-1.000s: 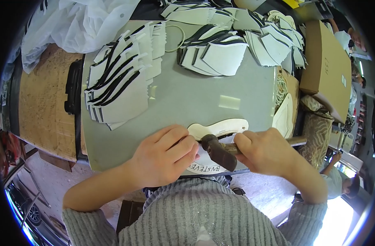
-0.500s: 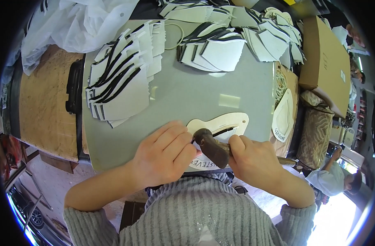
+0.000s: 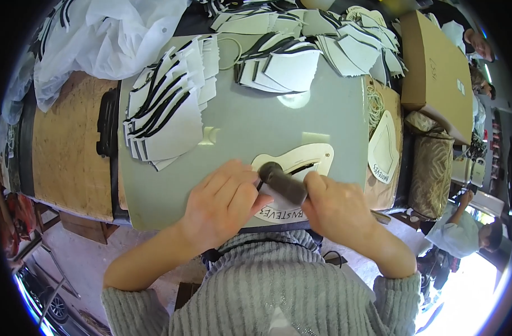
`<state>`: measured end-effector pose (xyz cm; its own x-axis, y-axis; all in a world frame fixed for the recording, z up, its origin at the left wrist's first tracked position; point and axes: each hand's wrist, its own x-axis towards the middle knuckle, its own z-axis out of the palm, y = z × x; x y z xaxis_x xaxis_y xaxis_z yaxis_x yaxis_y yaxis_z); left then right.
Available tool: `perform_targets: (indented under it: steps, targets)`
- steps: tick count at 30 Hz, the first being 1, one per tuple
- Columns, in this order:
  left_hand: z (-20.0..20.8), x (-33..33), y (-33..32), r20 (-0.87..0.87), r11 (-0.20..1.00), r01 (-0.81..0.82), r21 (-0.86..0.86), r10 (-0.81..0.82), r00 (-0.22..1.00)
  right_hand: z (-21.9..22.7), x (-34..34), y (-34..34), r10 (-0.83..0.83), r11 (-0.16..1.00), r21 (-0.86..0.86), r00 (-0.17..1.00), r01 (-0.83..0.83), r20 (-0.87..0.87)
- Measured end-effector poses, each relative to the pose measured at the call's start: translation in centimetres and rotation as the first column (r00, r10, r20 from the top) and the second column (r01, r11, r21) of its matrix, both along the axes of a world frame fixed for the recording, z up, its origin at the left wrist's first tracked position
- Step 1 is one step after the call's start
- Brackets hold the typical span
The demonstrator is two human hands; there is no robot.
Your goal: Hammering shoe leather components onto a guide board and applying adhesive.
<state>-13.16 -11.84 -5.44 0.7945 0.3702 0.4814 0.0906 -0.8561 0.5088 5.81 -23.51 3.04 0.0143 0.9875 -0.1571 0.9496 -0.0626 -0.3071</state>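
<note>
My right hand [image 3: 339, 203] is wrapped round the handle of a hammer [image 3: 289, 188], whose dark head is slightly blurred over a cream template [image 3: 316, 151]. The handle's end shows past the wrist. The template is curved, slotted and hand-lettered at its near end. Inside it lies a white piece with a black strip [image 3: 300, 169] along its edge. At the template's left side my left hand [image 3: 225, 197] is closed, thumb and fingertips at the work's edge by the hammer head. What those fingers pinch is mostly hidden.
Overlapping stacks of white pieces with black edging [image 3: 172, 120] lie on the grey work surface [image 3: 250, 126]. A second template [image 3: 383, 148], string [image 3: 374, 106], a cardboard box [image 3: 438, 73] and a patterned roll [image 3: 432, 173] stand right. White plastic sheeting [image 3: 110, 42] is far left. A person [image 3: 455, 232] works beyond the right side.
The hammer head is slightly higher in the picture, and more of the template's lettered end shows below it. Both hands stay at the work. The whole view has shifted a little.
</note>
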Motion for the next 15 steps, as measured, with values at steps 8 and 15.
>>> perform_targets:
  steps: [8,15]
  targets:
    - [0.9,0.3,0.2,-0.037,0.997,0.05,-0.067,-0.052,0.998,2.4,3.6,-0.6,-0.23,0.961,0.105,0.952,0.254,-0.2]
    - [0.6,0.5,0.1,-0.036,0.999,0.047,-0.021,-0.047,0.998,-0.3,4.1,-3.7,-0.152,0.988,0.025,0.988,0.151,0.021]
